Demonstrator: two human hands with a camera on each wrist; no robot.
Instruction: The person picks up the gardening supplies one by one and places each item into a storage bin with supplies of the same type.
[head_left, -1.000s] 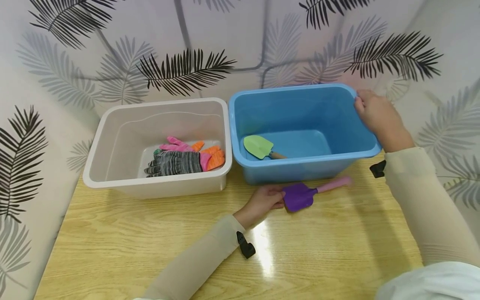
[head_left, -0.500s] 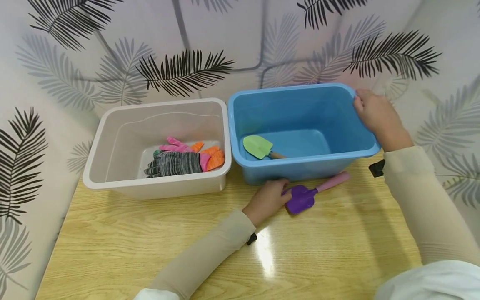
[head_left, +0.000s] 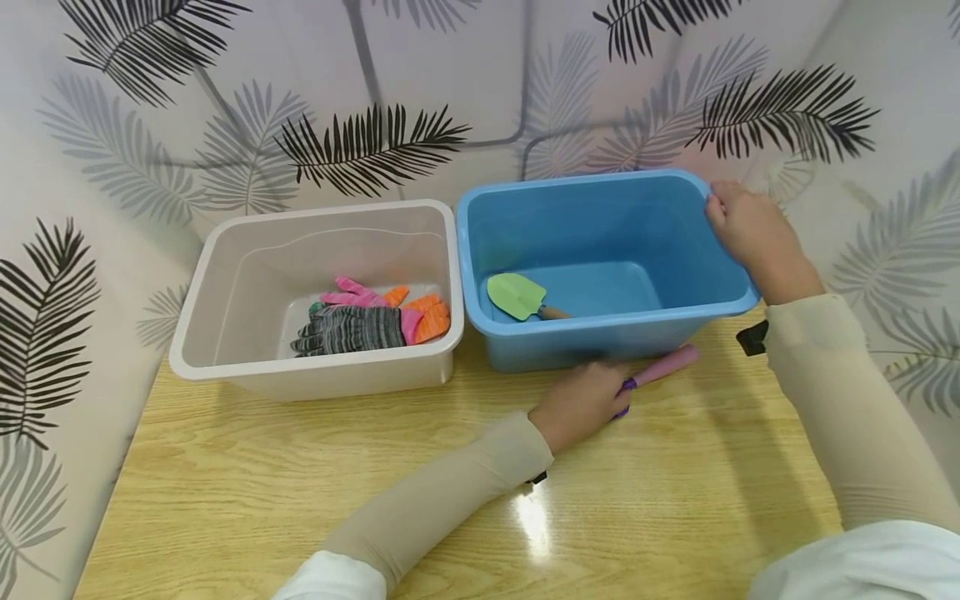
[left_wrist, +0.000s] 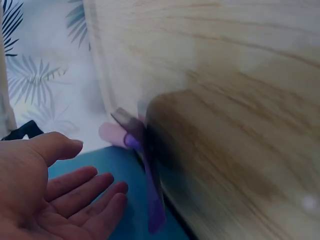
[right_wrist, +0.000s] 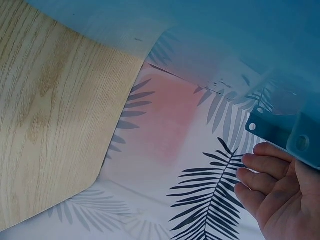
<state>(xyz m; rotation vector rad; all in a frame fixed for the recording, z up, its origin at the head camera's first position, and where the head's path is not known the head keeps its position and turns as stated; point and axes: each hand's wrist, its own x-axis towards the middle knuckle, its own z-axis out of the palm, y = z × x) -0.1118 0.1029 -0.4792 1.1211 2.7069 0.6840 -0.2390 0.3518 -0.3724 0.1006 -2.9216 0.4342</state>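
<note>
In the head view my left hand (head_left: 585, 407) is over a purple trowel with a pink handle (head_left: 667, 365), hiding most of its blade. The left wrist view shows that hand (left_wrist: 65, 195) with its fingers extended beside the trowel (left_wrist: 155, 210), not closed round it. The trowel lies on the table against the front of a blue bin (head_left: 607, 323). My right hand (head_left: 757, 237) grips the bin's right rim, thumb over the top; seen from the right wrist, its fingers (right_wrist: 265, 165) curl under the edge. Inside the bin lies a green trowel (head_left: 517, 296) with a wooden handle.
A beige bin (head_left: 322, 367) stands left of the blue one, their rims touching or nearly so. It holds grey, pink and orange gloves (head_left: 356, 327). Behind both bins rises a leaf-patterned curtain (head_left: 480, 150). The wooden table (head_left: 247, 483) extends in front.
My left hand has moved right, from the blade's left edge to over the blade. The purple trowel's handle shifted slightly early on. My right hand has stayed at the bin rim.
</note>
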